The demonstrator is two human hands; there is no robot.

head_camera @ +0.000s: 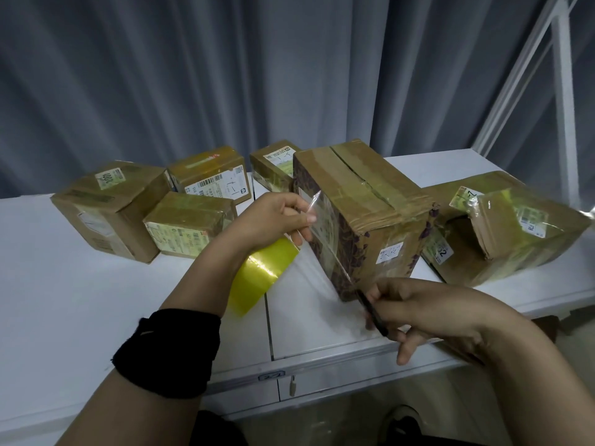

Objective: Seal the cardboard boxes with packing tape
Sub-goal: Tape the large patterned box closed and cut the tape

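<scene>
While several boxes (190, 225) look taped, you're mid-cut.
Your left hand (273, 220) pinches the tape (314, 217); your right hand (428, 313) grips scissors (372, 312).

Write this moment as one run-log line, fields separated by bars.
left hand: holds tape strip | right hand: dark cutter at tape | box: centre | roll: on left wrist

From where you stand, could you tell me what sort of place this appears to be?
Probably a small parcel-packing room or office. Several labelled cardboard boxes sit on a white table, a roll of packing tape hangs on the left wrist, and grey curtains cover the back.
</scene>
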